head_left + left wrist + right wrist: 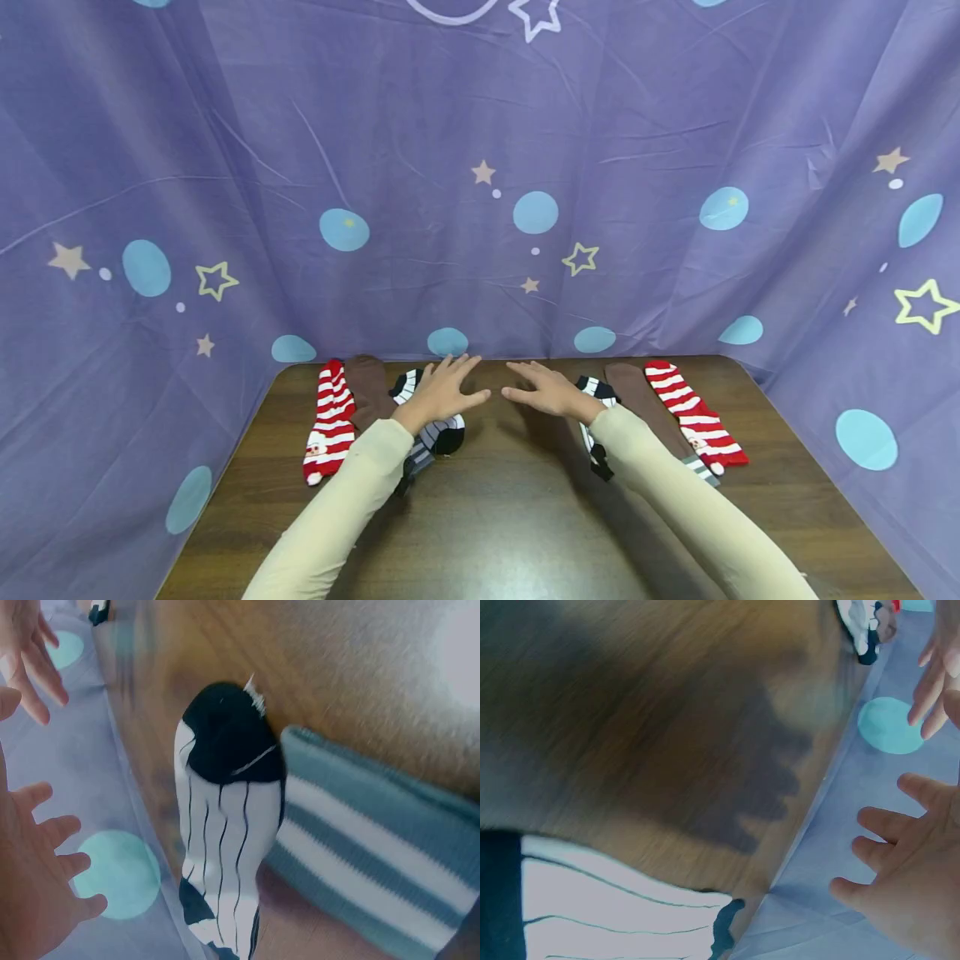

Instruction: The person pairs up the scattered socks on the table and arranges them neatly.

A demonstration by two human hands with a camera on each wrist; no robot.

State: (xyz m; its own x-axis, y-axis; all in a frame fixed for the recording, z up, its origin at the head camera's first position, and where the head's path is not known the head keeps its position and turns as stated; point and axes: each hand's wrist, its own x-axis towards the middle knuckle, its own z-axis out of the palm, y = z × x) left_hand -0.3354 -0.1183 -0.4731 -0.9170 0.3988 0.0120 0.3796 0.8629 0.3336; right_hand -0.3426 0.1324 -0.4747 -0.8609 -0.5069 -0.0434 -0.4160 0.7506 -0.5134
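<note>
Step in hand: to judge from the poses, a pause between grips, with nothing pinched or lifted
Left hand (441, 396): spread, with fingers apart; raised by the inner part of the left-hand row, holding nothing
Right hand (551, 393): also spread and holding nothing; raised just inward of the right-hand row, facing the left hand across a gap
Left-hand row: from outer side inward, left striped sock (330, 425) in red and white, left brown sock (367, 387) with grey-and-white cuff (360, 832), left black-and-white sock (217, 825) lying against that cuff; partly hidden by the left sleeve (330, 517)
Right-hand row: in mirrored order, right black-and-white sock (596, 389) innermost, then right brown sock (645, 400), then right striped sock (697, 417); partly covered by the right sleeve (675, 492)
Next move: in judgement, would call for lowering a hand to one sock and closing thumb and fingers on the thin cloth, preferably at an edge, without dragging a neighbour
Worktop (480, 517): brown, wood-grained, shiny with glare near the middle front; darkened by shadow beneath the right arm
Room: closed off behind and at both sides by a purple-blue curtain (450, 125), creased, printed with stars and pale blue ovals
</note>
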